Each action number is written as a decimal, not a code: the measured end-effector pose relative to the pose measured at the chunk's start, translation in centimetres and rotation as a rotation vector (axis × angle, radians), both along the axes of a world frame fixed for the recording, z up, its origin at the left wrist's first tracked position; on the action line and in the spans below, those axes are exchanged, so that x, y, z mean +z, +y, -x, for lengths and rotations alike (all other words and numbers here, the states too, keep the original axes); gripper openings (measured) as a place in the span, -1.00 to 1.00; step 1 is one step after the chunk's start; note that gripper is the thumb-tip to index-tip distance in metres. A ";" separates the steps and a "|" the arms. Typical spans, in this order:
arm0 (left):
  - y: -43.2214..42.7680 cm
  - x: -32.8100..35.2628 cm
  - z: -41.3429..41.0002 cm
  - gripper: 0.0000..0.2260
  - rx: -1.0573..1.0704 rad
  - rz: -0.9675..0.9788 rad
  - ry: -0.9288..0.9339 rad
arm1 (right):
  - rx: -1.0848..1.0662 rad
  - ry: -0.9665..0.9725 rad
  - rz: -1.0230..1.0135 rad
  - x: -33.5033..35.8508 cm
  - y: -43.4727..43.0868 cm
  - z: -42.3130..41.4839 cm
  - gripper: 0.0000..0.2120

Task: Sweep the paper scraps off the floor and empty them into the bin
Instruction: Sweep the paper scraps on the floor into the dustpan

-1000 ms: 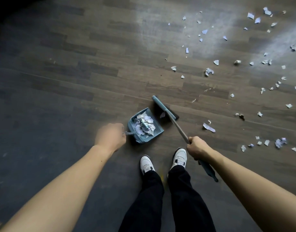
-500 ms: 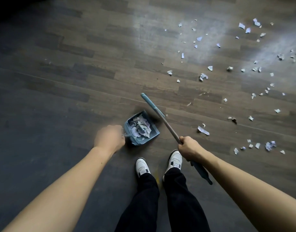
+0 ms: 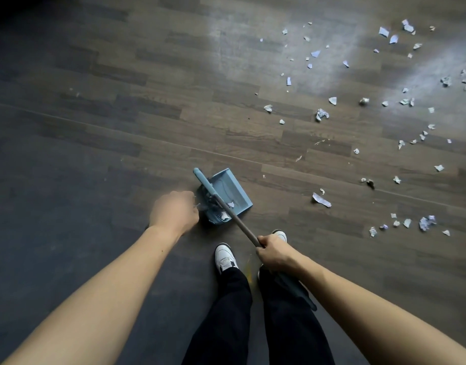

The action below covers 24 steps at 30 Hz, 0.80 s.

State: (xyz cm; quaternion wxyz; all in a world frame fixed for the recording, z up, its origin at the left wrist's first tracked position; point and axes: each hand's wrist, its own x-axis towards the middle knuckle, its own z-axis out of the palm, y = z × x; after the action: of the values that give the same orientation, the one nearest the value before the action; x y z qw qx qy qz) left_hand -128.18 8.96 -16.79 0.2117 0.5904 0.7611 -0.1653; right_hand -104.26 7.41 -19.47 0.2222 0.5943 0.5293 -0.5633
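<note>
**Sweeping paper scraps [image 3: 321,200] into a dustpan [image 3: 234,188]**

The right hand [image 3: 272,252] is wrapped firmly round the grey shaft of the broom [image 3: 239,224], just on the near side of the dustpan. The left hand [image 3: 175,213], blurred, is curled into a fist at the dustpan's near left corner, where its short handle is gripped. The broom's blue head is laid across the dustpan's left side. The dustpan is blue plastic, a shallow tray with raised walls, and crumpled scraps are heaped at its near end under the broom. Beyond and to the right of the dustpan, white and pale blue torn pieces are scattered over the dark plank floor [image 3: 121,127]. Any print on them is too small to be read. White shoes [image 3: 225,256] are planted just behind the dustpan.
</note>
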 end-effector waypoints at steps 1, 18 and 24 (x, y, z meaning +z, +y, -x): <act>0.0 0.0 0.0 -0.83 0.003 -0.004 -0.001 | -0.006 0.002 -0.004 0.4 0.0 -0.3 -0.87; -0.8 2.7 -1.6 -0.84 0.019 -0.065 -0.087 | -0.196 -0.023 -0.130 6.7 2.6 -6.0 -0.79; 0.3 3.8 -7.8 -0.83 -0.012 -0.074 -0.116 | -0.301 -0.089 -0.164 7.9 3.4 -11.7 -0.86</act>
State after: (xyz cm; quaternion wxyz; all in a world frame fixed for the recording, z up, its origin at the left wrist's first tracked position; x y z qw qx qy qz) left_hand -120.41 9.26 -13.01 0.2325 0.6108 0.7497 -0.1040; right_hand -92.60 10.85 -11.59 0.1095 0.7074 0.4680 -0.5183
